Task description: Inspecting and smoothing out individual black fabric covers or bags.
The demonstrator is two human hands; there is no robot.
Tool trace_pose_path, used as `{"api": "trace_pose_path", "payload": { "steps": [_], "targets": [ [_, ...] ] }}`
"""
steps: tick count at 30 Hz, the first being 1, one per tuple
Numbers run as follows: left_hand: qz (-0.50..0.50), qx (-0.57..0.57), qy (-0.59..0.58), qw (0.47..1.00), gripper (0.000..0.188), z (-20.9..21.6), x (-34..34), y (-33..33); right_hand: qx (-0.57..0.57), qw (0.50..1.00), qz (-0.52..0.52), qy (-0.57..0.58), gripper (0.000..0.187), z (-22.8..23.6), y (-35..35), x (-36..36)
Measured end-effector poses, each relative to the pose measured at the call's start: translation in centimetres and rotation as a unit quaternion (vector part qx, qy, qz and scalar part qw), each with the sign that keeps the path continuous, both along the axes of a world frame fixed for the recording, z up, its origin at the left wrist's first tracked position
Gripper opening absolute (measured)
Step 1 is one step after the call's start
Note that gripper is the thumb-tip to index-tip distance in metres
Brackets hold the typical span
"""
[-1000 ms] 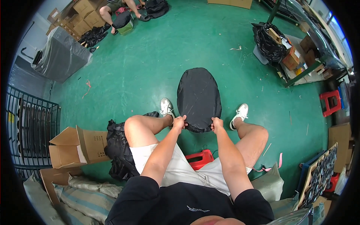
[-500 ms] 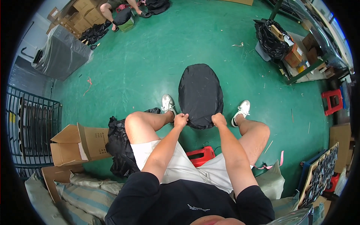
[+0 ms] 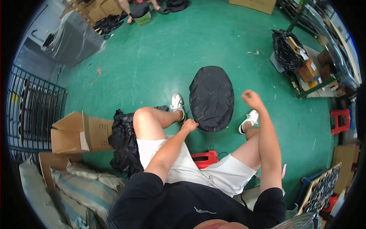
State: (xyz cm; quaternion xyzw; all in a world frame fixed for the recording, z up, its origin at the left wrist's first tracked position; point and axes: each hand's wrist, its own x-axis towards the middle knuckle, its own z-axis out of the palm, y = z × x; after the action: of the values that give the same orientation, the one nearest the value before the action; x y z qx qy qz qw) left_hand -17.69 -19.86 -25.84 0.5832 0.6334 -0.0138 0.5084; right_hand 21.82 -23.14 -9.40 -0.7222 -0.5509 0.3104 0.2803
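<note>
An oval black fabric cover (image 3: pixel 212 99) lies in front of me between my shoes, wrinkled on top and gathered at its near edge. Whatever it is drawn over is hidden. My left hand (image 3: pixel 189 125) pinches the cover's near left edge. Off to the right of the cover, my right hand (image 3: pixel 252 100) is raised and apart from it, fingers curled in, with nothing showing in them. More crumpled black fabric (image 3: pixel 124 143) is heaped beside my left leg.
A red plastic stool (image 3: pixel 206 158) shows between my thighs. An opened cardboard box (image 3: pixel 87 133) and stuffed woven sacks (image 3: pixel 84 179) are at my left. A metal rack (image 3: pixel 36 110) stands farther left. At right are a loaded shelf (image 3: pixel 318 91) and another red stool (image 3: pixel 339 121). Another person's legs (image 3: pixel 127 9) show far off.
My right hand has let go of the cover's near edge and moved up and to the right. The left hand keeps its pinch. The view has shifted somewhat.
</note>
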Motion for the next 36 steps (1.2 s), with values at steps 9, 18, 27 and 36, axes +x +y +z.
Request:
{"api": "trace_pose_path", "payload": {
  "steps": [9,18,27,36],
  "targets": [
    [-0.264,0.197,-0.317,0.889,0.026,23.6,0.8,-4.4,-0.130,0.977,-0.039,0.165,0.017,2.2,-2.4,2.8],
    [0.370,0.446,-0.263,0.771,0.010,21.1,-19.4,0.2,-0.192,0.975,-0.013,0.114,0.021,2.9,-2.6,0.4],
    [0.334,0.008,0.230,0.914,0.038,-4.4,-39.1,-10.0,-0.212,0.976,0.003,0.056,0.026,1.1,-3.6,-0.1],
    [0.295,0.075,0.151,0.941,0.041,-4.3,-31.9,-10.5,-0.225,0.971,-0.020,0.084,0.038,0.6,-5.8,-0.4]
  ]
}}
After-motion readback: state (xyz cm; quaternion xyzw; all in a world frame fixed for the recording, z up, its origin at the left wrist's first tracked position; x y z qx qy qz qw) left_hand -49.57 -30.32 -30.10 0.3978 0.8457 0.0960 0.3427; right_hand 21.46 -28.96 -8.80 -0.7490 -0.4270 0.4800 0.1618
